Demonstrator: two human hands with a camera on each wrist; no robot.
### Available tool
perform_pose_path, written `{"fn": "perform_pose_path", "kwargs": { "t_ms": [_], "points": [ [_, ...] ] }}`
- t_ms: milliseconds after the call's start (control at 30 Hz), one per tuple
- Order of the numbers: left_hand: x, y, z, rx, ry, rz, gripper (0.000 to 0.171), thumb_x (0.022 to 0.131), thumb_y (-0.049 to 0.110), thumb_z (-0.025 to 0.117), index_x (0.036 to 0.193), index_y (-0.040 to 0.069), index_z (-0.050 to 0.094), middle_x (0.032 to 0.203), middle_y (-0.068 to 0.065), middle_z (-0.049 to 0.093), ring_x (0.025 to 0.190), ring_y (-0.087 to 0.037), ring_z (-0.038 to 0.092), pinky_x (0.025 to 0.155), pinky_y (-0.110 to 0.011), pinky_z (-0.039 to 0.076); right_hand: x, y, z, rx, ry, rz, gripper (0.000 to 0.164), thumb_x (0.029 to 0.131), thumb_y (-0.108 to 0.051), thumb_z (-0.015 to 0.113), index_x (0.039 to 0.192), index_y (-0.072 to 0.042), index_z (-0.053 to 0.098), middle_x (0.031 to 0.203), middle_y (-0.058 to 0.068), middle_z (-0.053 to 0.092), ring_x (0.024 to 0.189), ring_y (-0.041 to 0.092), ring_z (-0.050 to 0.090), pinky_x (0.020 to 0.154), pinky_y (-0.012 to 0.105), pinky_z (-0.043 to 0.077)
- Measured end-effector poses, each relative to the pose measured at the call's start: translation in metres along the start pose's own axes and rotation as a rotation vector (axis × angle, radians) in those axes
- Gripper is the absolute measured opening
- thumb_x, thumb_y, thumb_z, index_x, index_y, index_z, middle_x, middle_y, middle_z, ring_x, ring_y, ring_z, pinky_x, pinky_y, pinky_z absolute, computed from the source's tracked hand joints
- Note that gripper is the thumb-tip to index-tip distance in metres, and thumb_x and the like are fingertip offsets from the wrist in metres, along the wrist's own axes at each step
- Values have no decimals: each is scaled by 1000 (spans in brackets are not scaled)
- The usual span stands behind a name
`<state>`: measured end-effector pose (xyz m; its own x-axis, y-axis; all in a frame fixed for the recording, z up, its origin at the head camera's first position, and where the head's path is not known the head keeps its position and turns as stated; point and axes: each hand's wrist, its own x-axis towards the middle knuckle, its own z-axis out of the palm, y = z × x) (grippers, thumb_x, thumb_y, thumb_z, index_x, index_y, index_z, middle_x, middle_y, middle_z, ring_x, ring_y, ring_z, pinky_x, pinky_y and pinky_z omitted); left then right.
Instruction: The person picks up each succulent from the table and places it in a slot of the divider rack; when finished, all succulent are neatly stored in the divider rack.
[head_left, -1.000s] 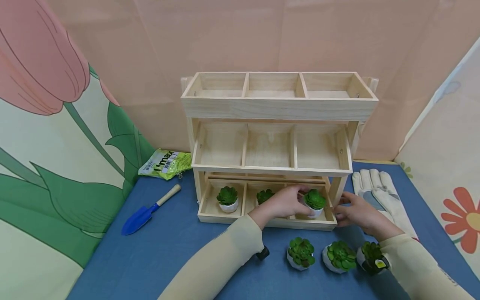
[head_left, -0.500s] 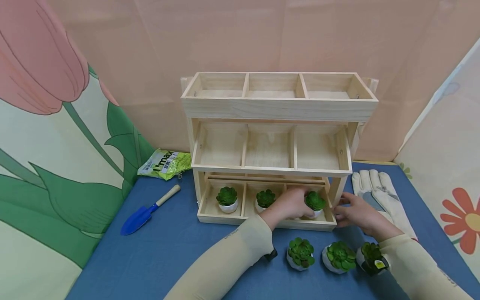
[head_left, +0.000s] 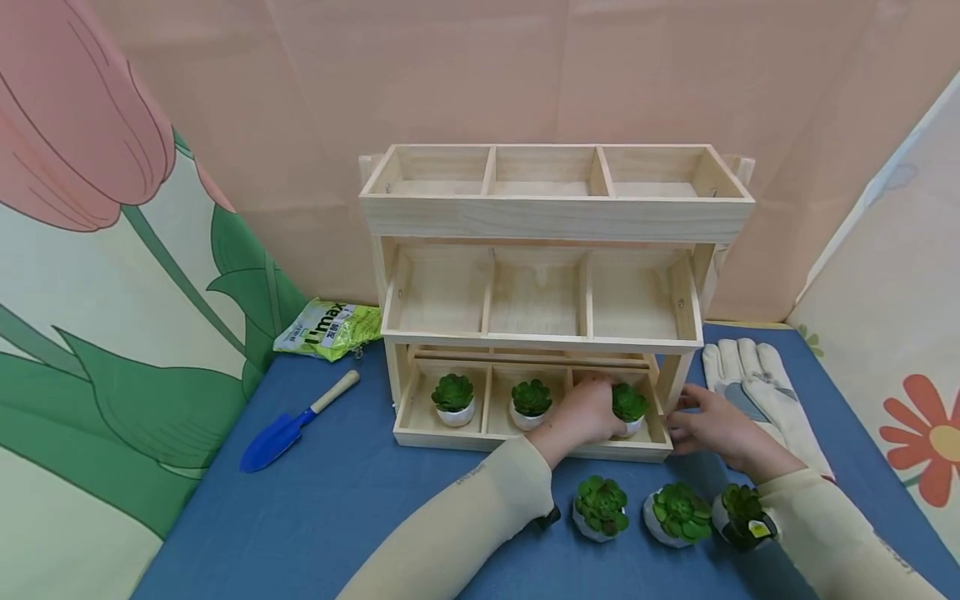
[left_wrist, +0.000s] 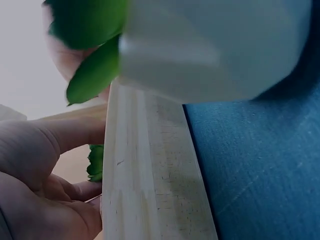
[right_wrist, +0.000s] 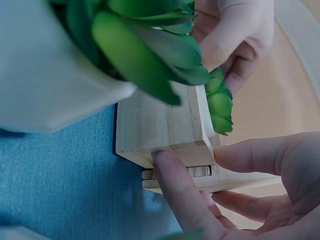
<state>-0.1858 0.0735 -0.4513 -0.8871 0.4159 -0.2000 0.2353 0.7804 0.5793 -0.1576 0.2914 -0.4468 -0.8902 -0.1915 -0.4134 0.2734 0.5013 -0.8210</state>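
Observation:
In the head view, my left hand (head_left: 587,414) reaches into the right compartment of the bottom tray (head_left: 457,440) and holds a small potted succulent (head_left: 628,403) by its white pot, mostly hidden by the fingers. Two similar succulents sit in the left (head_left: 453,393) and middle (head_left: 531,398) compartments. My right hand (head_left: 708,429) grips the right end of that tray. In the right wrist view, the thumb lies at the tray's rim and a finger (right_wrist: 175,185) presses its end face. The tray belongs to a three-tier wooden plant stand (head_left: 558,218).
Several potted succulents stand on the blue cloth before the stand, including one (head_left: 600,507) and another (head_left: 678,512). A third (head_left: 738,512) is beside the right sleeve. White gloves (head_left: 765,387) lie right; a blue trowel (head_left: 288,429) and green bag (head_left: 330,329) lie left.
My left hand has shifted right, its succulent now slightly lower in the right compartment, and the middle succulent has come into fuller view. The right hand keeps its place on the tray end.

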Motion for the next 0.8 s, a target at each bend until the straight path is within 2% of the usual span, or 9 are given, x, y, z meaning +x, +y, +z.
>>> {"fn": "perform_pose_path", "kwargs": {
  "t_ms": [133,267,467,633,800],
  "points": [
    [-4,1,3,84,27,4,77,94,36,82,159,13,48,157,-5,56,131,-17,63,104,-27,56,0,0,1,0,3,-2,69,109,-11,52,164,13,17,151,45,35,102,30,76,84,47,69],
    [-9,0,1,86,43,25,83,95,39,81,163,13,42,164,-6,50,141,-20,59,112,-32,55,0,1,1,-1,7,-2,68,109,-11,51,164,13,18,150,45,35,101,28,76,83,46,69],
    [-29,-7,-14,34,96,105,73,99,42,76,162,18,46,167,-5,47,149,-25,53,124,-43,48,1,2,1,0,6,3,68,110,-11,50,164,13,16,151,45,35,101,29,77,83,47,69],
    [-50,-21,-32,-49,119,145,65,104,42,69,161,18,48,168,-4,46,153,-28,50,123,-49,49,3,2,1,0,4,11,69,110,-12,51,164,12,16,152,45,34,101,28,76,83,46,69],
    [-62,-35,-46,-101,127,173,63,106,43,66,161,20,48,169,-6,45,155,-31,47,123,-55,47,4,3,0,-7,4,6,68,110,-12,51,164,12,17,151,44,35,101,27,76,83,45,69]
  ]
}}
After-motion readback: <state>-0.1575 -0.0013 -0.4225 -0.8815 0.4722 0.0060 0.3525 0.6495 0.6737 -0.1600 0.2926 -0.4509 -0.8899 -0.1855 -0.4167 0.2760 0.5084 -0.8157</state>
